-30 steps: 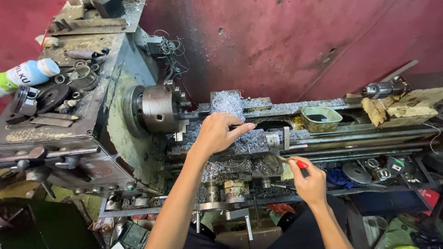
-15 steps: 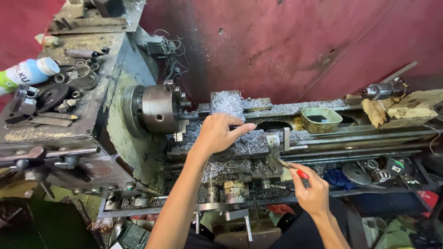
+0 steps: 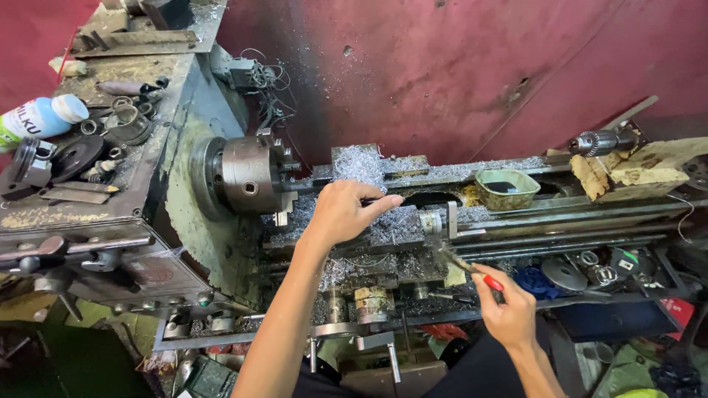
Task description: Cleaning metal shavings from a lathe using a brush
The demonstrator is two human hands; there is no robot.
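Observation:
An old green metal lathe fills the view. Its steel chuck (image 3: 247,175) sits left of centre. My left hand (image 3: 345,212) rests fingers-together on the carriage (image 3: 402,225), which is heaped with silver metal shavings (image 3: 358,163). Lower right, my right hand (image 3: 507,313) grips a small brush with a red handle (image 3: 487,280); its bristles point up-left toward the lathe bed rails (image 3: 560,232).
A square green metal tray (image 3: 507,189) sits on the bed behind the rails. The tailstock drill chuck (image 3: 601,141) and wooden blocks (image 3: 641,171) lie at right. Loose rings, parts and a white bottle (image 3: 40,118) cover the headstock top. Round parts lie in the lower right tray.
My right hand with the brush has drifted slightly down and right, away from the rails. My left hand stays on the shavings-covered carriage.

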